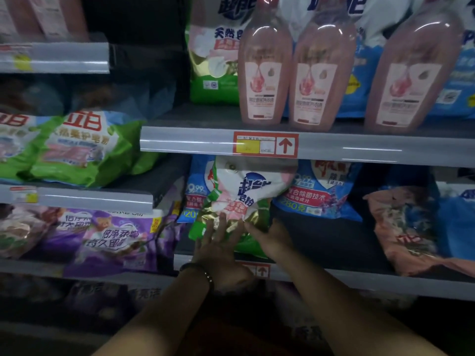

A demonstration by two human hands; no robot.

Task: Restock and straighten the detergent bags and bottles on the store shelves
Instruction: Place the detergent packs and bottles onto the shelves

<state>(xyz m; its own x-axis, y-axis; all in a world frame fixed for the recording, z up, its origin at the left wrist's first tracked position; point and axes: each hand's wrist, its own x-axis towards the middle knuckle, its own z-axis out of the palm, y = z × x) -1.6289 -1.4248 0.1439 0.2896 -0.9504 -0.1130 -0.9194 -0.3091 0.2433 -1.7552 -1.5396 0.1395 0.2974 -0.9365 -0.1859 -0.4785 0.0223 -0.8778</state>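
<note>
A green, white and gold detergent bag (239,199) leans upright on the lower middle shelf (321,242), in front of blue bags (318,194). My left hand (218,247) lies flat against its lower left front, fingers spread. My right hand (270,240) grips its lower right edge. Three pink bottles (264,73) stand in a row on the shelf above, with a matching green bag (210,62) behind them.
Green bags (77,150) lie on the left middle shelf, purple bags (108,240) below them. A pink bag (411,232) lies at the right of the lower shelf, with bare dark shelf between it and the held bag. A price rail (264,145) runs just above.
</note>
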